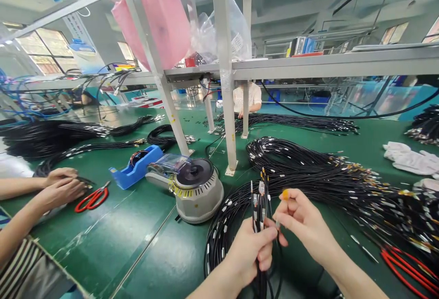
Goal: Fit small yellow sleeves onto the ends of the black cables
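My left hand [249, 248] is closed round an upright bunch of black cables [261, 207] with metal ends and white labels. Just right of it, my right hand [300, 223] has its thumb and fingers pinched together close to the bunch. Whatever sits in that pinch is too small to make out. A yellow patch covers one of its fingertips. Behind and below both hands lies a large coil of black cables [222, 226] with white labels.
A round grey tape dispenser [199, 198] stands left of the coil, near a blue tape holder [137, 166] and red scissors [92, 198]. A co-worker's hands [63, 187] are at the left. Shelf posts [224, 107] rise mid-table; more cables [308, 171] and white gloves [411, 158] lie right.
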